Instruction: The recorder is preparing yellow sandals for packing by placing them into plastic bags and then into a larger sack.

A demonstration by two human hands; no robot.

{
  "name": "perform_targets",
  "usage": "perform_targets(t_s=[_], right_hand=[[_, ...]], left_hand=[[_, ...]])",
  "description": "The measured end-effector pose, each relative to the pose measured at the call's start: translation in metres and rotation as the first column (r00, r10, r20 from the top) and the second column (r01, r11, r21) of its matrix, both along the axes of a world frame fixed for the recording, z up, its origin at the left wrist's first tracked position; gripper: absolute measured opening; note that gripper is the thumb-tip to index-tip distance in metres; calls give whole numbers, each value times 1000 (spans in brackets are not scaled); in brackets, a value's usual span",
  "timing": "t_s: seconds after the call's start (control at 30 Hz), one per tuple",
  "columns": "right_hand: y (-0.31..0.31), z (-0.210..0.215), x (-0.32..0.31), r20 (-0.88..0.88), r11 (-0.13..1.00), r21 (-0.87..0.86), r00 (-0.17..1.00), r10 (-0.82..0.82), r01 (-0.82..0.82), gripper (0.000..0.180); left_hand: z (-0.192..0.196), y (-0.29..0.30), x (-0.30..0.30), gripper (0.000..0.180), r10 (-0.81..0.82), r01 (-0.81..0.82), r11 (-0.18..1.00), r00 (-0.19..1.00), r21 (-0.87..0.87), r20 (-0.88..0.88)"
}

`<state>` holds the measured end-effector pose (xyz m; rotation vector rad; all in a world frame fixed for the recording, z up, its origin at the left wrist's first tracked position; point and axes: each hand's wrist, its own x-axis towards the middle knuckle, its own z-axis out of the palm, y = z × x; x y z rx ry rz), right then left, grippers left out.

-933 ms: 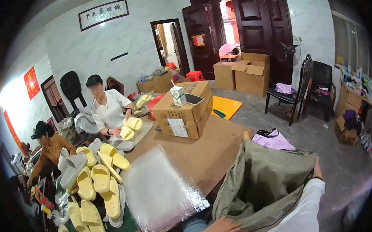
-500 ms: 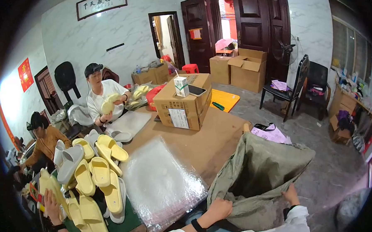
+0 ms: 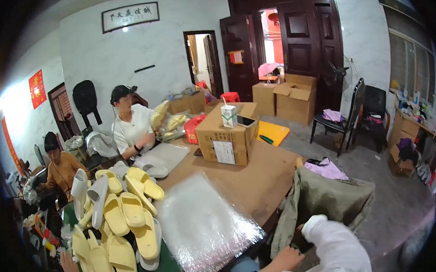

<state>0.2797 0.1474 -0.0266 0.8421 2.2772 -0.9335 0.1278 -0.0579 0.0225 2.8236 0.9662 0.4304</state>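
Observation:
The olive-green cloth sack (image 3: 283,231) stands at the table's near right edge with its mouth open toward me. My left hand (image 3: 289,259) is closed on the near rim of the sack. My right arm, in a white sleeve, reaches over the rim into the mouth. Only a bit of my right hand (image 3: 300,231) shows; its fingers are hidden inside the sack. To the left of my left hand, a stack of clear plastic bags (image 3: 207,223) lies on the brown table (image 3: 270,174).
Yellow and grey slippers (image 3: 132,210) are piled at the left. Beside them a co-worker's hand (image 3: 68,264) shows at the lower edge. Another co-worker (image 3: 133,130) sits across the table, a third farther left. A cardboard box (image 3: 225,141) bears a drink carton and a phone.
My right hand has let go of the sack's right rim and gone into its mouth. My left hand still grips the rim. The co-worker across has raised a yellow slipper toward the right.

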Motion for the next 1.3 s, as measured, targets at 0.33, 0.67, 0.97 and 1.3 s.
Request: perform_targets(t_s=[0.33, 0.67, 0.97, 1.3], right_hand=[[-29, 59, -90, 171, 959, 230, 977, 129, -167, 46], [-44, -2, -19, 384, 994, 28, 919, 90, -109, 45], [-141, 7, 55, 492, 858, -121, 781, -384, 499, 37], [-201, -10, 80, 306, 870, 190, 815, -493, 455, 58]], left_hand=[[24, -10, -32, 25, -51, 51, 997, 999, -63, -1], [-2, 7, -27, 28, -25, 9, 996, 984, -91, -176], [-7, 0, -20, 38, 29, -38, 997, 989, -63, -144], [-9, -12, -21, 40, 126, -197, 968, 915, -153, -383]])
